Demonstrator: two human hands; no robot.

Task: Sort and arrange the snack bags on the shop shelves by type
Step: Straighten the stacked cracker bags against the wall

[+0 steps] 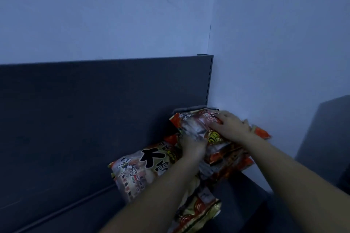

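Note:
Several red-and-white snack bags are piled at the right end of a dark grey shelf [62,213]. The top bag [195,126] lies on the stack against the back panel. My right hand [230,126] presses flat on its right half, and my left hand [192,146] grips its lower left edge. A larger bag with big black characters [140,172] lies to the left, under my left forearm. A gold-and-red bag [198,212] sits lowest, near the shelf's front. More bags [227,161] lie beneath the top one.
The shelf's dark back panel [94,109] ends at a slotted upright [210,81] in the wall corner. Pale walls rise above and to the right. A dark boxy shape [329,138] stands at the far right.

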